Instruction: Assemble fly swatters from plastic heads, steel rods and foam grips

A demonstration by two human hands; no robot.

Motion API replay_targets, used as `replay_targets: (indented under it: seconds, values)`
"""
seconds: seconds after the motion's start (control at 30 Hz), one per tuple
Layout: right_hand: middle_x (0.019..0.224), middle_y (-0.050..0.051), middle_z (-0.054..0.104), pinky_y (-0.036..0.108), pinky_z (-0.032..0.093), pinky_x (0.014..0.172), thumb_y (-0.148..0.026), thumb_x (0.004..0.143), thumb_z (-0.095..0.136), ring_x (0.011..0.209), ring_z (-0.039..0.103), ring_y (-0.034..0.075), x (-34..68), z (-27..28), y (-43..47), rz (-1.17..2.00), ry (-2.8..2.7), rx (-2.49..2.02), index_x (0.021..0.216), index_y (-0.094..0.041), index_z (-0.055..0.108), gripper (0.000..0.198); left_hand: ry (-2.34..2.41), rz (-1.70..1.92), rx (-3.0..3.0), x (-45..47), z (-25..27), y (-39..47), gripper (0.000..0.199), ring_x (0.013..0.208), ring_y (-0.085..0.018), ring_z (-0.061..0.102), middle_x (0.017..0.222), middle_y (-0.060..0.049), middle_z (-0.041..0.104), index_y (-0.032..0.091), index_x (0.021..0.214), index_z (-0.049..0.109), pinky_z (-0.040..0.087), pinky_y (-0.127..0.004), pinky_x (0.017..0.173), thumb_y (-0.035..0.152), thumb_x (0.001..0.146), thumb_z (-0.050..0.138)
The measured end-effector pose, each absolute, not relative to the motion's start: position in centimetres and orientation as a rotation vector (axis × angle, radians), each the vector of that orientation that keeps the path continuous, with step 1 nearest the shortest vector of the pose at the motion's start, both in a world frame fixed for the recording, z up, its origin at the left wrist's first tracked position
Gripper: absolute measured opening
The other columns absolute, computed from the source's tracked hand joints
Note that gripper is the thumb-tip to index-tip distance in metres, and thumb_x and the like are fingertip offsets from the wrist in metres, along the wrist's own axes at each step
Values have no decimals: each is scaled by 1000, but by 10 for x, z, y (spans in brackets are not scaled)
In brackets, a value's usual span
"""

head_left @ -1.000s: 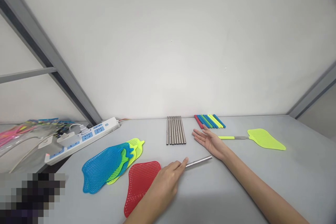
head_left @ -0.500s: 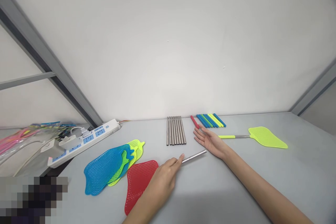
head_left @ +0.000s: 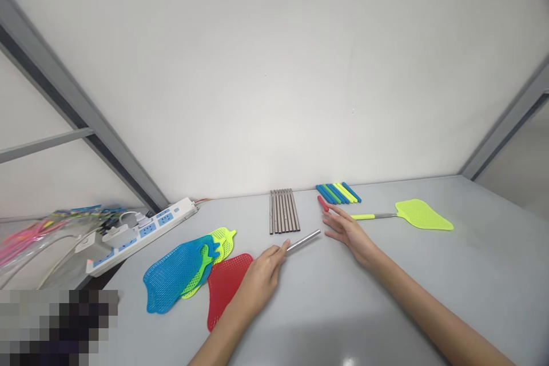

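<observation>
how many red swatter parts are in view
2: a red mesh swatter head, partly covered by the left hand and left forearm, and a red handle at the right hand's fingertips. Others could be hidden.

The left forearm (head_left: 227, 320) and right forearm (head_left: 420, 303) were bare throughout the visible stretch, slim and smooth in outline, tapering toward narrow wrists. The left hand (head_left: 262, 274), in front of the metal rods (head_left: 283, 211), and the right hand (head_left: 355, 235), to their right, were uncovered too, with slender fingers (head_left: 341, 217); the nails were indistinct.
</observation>
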State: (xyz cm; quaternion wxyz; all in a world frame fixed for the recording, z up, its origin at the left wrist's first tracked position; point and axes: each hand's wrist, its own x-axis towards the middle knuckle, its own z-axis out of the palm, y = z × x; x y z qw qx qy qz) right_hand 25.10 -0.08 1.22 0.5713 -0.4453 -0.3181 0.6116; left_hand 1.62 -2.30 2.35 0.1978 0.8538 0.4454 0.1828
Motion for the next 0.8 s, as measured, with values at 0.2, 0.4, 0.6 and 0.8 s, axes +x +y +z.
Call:
replay_targets:
  seconds: [0.2, 0.4, 0.6, 0.8]
  values:
    - [88, 7, 59, 28, 49, 61, -35, 71, 51, 79, 55, 18, 260, 8, -15, 1291, -775, -1096, 94, -20, 56, 28, 1220, 543, 2364, 17, 24, -21, 41, 76, -14, 48, 82, -3, 49, 25, 124, 29, 40, -25, 68, 20, 84, 21]
    - [65, 2, 50, 23, 45, 49, -34, 64, 59, 62, 51, 14, 259, 4, -16, 1216, -702, -1143, 78, -16, 57, 23, 1210, 547, 2358, 17, 24, -21, 41, 76, -14, 48, 82, -3, 49, 25, 124, 29, 39, -25, 68, 21, 85, 21]
    - [62, 0, 50, 24, 44, 51, -30, 63, 58, 60, 50, 13, 264, 4, -16, 1224, -688, -1138, 86, -20, 55, 25, 1225, 538, 2356, 16, 20, -19, 40, 74, -14, 48, 81, -3, 49, 26, 124, 30, 40, -23, 65, 23, 85, 21]
    - [65, 0, 50, 25, 43, 51, -27, 65, 55, 64, 50, 14, 268, 4, -16, 1235, -701, -1094, 94, -21, 54, 30, 1210, 532, 2376, 15, 18, -18, 40, 73, -14, 48, 79, -3, 48, 26, 124, 30, 40, -23, 64, 23, 84, 22]
